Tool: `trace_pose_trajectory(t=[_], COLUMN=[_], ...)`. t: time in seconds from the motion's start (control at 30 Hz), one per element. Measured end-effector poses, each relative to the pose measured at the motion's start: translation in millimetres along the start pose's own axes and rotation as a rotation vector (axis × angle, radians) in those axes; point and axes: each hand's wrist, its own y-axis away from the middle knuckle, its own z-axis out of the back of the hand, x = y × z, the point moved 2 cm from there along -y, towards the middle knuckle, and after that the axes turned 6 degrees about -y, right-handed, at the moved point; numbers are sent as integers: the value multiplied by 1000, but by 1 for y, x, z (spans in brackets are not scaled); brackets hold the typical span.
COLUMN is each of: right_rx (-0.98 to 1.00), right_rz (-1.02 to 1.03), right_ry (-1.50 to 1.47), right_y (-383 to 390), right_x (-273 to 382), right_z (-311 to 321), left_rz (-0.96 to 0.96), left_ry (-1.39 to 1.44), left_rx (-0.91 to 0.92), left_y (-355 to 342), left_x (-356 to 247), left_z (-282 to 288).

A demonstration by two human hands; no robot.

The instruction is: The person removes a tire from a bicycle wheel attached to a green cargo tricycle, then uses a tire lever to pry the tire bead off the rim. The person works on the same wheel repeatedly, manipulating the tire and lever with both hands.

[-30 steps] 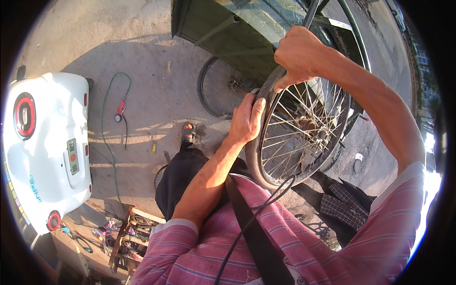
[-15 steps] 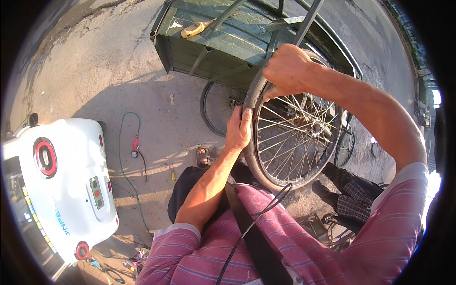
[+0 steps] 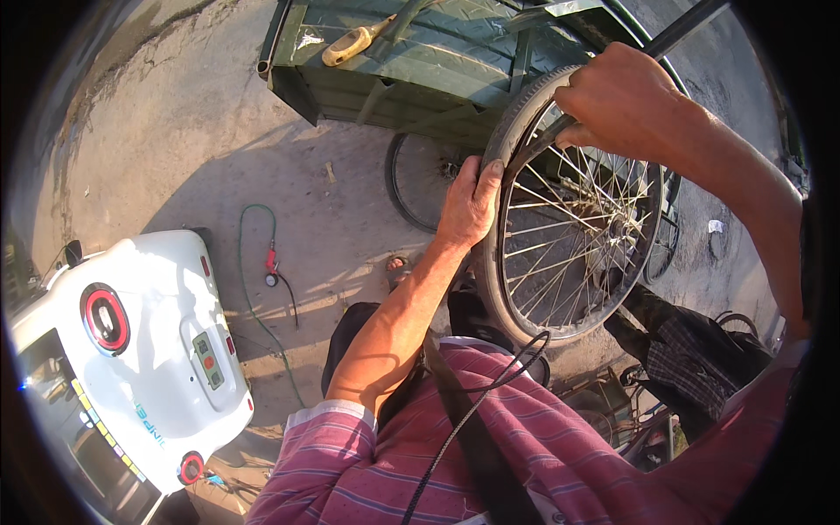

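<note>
A spoked bicycle wheel (image 3: 604,229) stands upright before me, with its worn grey tyre (image 3: 492,280) around the rim. My left hand (image 3: 472,203) is closed on the tyre's left side, the thumb lying along its edge. Above and to the right, my right hand (image 3: 617,103) is closed on a dark, flat rubber strip that looks like an inner tube (image 3: 544,143). The strip runs slantwise from the tyre's inner edge, near my left thumb, up into my right fist. The fist hides the strip's far part.
Behind the wheel is a green metal cart bed (image 3: 411,96), with a wooden-handled tool (image 3: 350,45) on it. A red tyre inflator with gauge (image 3: 271,267) and green hose lie on the ground. At left stands a white vehicle (image 3: 149,341). Another person's legs (image 3: 691,350) show at right.
My right hand has moved up and right, away from the tyre, drawing the dark strip out from its edge. My left hand still grips the tyre. The whole view has shifted.
</note>
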Motion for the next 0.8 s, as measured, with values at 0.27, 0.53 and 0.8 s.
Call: trace_pose_trajectory(t=[0.27, 0.53, 0.8], right_rx=[-78, -44, 27], right_rz=[-23, 19, 23], right_ry=[-150, -19, -67], right_y=[-16, -32, -44], right_x=[-27, -34, -28], right_z=[-18, -14, -6], left_rz=[-18, 68, 75], left_ry=[18, 100, 20], left_rx=[17, 77, 70], left_y=[-9, -25, -28], left_x=[-4, -6, -8], left_z=[4, 3, 6])
